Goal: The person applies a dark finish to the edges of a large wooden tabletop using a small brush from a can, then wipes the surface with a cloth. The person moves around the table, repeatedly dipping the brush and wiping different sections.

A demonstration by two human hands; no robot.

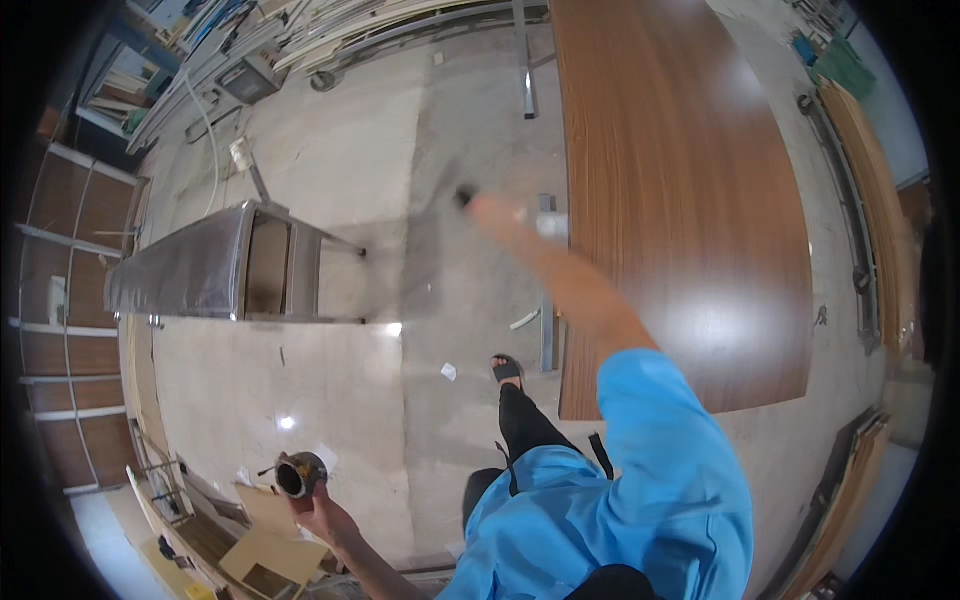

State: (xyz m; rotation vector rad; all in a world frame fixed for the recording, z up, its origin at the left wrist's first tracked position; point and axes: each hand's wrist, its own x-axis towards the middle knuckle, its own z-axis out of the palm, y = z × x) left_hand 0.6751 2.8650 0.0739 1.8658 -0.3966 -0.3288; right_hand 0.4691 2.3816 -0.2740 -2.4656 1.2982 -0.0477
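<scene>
Head view: left hand (322, 512), 7 o'clock, fingers holding a dark-mouthed can (312, 468), also 7 o'clock. Right hand (488, 211), 12 o'clock, blurred beside a small dark object (465, 195); finger grip cannot be told. Brown wood-grain panel (690, 200), 2 o'clock.

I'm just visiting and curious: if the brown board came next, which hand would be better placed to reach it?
Probably the right hand: it appears nearer the left edge of the brown board, though blur hides its grip. The left hand is farther away, at lower left, holding a container.
</scene>
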